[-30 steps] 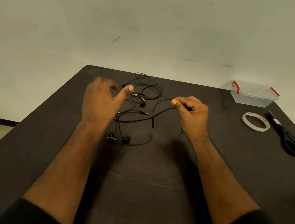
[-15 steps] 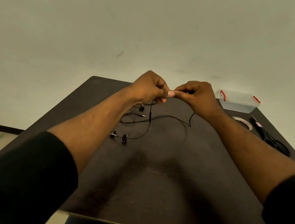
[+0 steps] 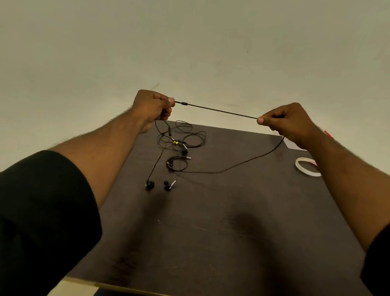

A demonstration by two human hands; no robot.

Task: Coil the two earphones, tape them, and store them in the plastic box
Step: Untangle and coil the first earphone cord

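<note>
left hand (image 3: 151, 108), right hand (image 3: 287, 122) fingers pinch earphone cable (image 3: 218, 110) taut | above table (image 3: 230, 220) far edge

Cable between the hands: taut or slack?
Taut: the cable runs straight from left hand to right hand, each pinching it; the rest hangs slack.

The person wears a black top with short sleeves: the left sleeve (image 3: 32, 216) fills the near left corner and ends above the elbow, while only the hem of the right sleeve (image 3: 385, 261) shows at the near right edge. Both forearms are bare, as are the left hand (image 3: 151, 109) and right hand (image 3: 287, 121).
</note>
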